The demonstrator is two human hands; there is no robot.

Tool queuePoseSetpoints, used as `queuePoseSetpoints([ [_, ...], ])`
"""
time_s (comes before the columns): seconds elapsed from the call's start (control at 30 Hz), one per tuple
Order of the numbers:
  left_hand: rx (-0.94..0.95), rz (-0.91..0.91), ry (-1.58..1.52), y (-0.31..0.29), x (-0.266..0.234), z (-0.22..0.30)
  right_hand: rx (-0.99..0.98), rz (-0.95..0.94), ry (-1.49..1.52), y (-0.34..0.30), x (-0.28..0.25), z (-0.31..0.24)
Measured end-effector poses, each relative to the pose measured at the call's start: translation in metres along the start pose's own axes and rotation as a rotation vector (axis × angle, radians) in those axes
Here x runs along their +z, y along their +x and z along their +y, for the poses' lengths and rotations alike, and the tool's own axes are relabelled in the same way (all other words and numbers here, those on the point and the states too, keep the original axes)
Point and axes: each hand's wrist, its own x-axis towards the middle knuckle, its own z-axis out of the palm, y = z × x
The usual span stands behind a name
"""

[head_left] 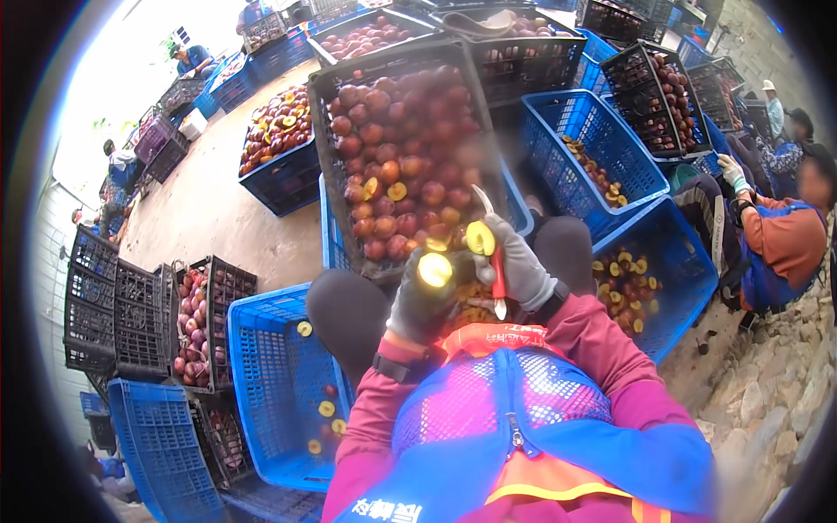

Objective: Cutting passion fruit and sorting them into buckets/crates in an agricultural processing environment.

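My left hand [418, 301], in a dark glove, is closed around a plum half [435, 269] with its yellow cut face up. Beside it, my right hand [526, 268] in a grey glove grips a red-handled cutting tool [499, 272]. A curved metal blade rises from its upper end. Another yellow plum half [479, 238] sits at the fingers of that same hand. Just beyond both hands a black crate [478, 83] of whole red plums is tilted toward me, with a few cut halves on top. Below the hands, my lap is partly hidden.
Blue crates with some plum halves stand at my left [240, 383] and right [676, 336]. Another blue crate [545, 109] lies farther right. Black crates [91, 301] are stacked at far left. A person in an orange sleeve [789, 244] sits close on the right.
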Motion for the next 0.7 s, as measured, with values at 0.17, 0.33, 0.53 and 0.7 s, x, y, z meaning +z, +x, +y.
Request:
queuePoseSetpoints([
  [0.17, 0.108, 0.067, 0.333, 0.033, -0.032, -0.005, 0.008, 0.066, 0.043, -0.001, -0.03, 0.003],
  [0.33, 0.276, 0.201, 1.046, 0.104, -0.059, 0.01, -0.071, 0.224, -0.152, 0.006, -0.072, 0.016],
  [0.53, -0.321, 0.149, -0.184, 0.058, 0.058, 0.04, -0.172, 0.288, -0.751, 0.0, -0.045, 0.009],
  [0.7, 0.142, 0.053, 0.74, 0.004, 0.008, 0.038, -0.085, 0.154, -0.765, 0.0, -0.034, 0.0],
])
